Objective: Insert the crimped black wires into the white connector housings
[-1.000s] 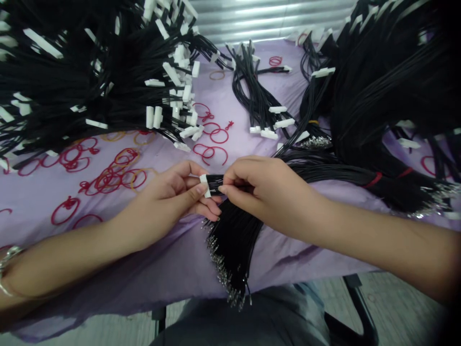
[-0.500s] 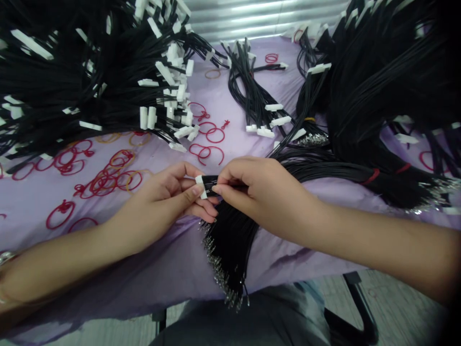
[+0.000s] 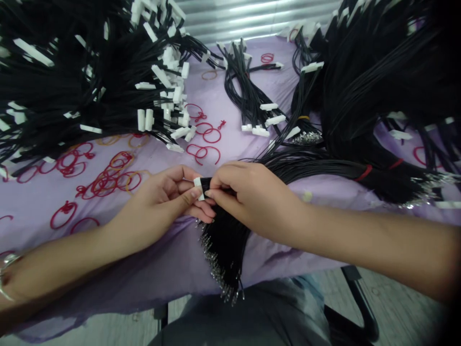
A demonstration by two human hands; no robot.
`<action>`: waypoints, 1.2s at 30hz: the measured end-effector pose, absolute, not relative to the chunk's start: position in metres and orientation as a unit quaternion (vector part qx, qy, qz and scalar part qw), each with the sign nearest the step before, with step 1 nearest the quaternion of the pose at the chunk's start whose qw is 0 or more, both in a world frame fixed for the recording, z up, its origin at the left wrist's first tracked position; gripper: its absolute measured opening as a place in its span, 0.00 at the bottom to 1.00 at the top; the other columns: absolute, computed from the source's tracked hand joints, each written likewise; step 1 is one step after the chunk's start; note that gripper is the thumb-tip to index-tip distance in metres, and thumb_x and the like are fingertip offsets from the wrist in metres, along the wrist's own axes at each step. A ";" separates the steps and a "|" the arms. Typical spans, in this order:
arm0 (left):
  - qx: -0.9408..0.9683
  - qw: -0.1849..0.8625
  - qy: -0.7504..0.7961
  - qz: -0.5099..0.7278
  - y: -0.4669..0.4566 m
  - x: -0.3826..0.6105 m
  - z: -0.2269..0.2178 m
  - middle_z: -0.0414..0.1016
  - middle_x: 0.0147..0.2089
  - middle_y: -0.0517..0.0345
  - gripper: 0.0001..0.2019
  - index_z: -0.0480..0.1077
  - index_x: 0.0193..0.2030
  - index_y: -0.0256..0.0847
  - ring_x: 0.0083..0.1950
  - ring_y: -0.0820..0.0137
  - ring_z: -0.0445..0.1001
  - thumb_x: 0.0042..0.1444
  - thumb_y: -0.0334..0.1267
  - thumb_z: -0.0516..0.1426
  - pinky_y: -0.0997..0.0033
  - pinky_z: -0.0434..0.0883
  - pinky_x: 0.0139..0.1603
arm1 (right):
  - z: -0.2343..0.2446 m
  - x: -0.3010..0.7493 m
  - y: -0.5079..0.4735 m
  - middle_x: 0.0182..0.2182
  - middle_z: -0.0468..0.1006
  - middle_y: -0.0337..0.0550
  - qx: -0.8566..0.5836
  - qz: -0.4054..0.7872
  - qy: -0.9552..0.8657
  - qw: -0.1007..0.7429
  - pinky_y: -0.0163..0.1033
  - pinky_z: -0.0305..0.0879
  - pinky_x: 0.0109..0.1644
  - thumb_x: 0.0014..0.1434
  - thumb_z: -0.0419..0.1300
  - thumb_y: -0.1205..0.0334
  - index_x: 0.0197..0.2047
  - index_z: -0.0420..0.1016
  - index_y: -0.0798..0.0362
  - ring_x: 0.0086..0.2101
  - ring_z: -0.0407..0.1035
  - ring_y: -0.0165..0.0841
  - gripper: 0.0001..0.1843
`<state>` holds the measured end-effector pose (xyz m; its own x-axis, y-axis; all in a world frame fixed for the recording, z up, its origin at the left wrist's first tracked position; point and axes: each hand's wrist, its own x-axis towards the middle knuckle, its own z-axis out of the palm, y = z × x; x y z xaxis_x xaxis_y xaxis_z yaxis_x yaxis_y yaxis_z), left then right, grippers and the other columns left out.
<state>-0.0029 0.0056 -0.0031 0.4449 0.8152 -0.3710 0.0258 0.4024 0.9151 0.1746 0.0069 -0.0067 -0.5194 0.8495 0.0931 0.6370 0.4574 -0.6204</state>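
At centre frame I judge insertion in hand: left hand (image 3: 162,202) pinches white connector (image 3: 198,186), right hand (image 3: 252,197) grips black wires (image 3: 206,182), needing a straight push

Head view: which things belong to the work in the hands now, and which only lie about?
In hand: left hand, white connector, right hand, black wires, loose wire bundle under the hands.
Lying about: red rubber bands, large harness heap, small harness group, red-tied wire bundle, purple cloth.

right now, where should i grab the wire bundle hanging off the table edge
Probably grip the wire bundle around its black insulated middle, coming from above where it lies on the purple cloth. Its lower end fans into bare metal terminals past the edge.
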 end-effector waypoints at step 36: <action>0.448 0.747 0.366 0.327 0.006 -0.012 -0.004 0.79 0.35 0.50 0.06 0.76 0.38 0.34 0.32 0.68 0.78 0.56 0.33 0.60 0.73 0.77 0.33 | 0.010 0.192 0.009 0.20 0.69 0.31 -0.394 0.336 -0.798 0.309 0.25 0.54 0.25 0.55 0.57 0.69 0.27 0.69 0.58 0.22 0.59 0.18 0.06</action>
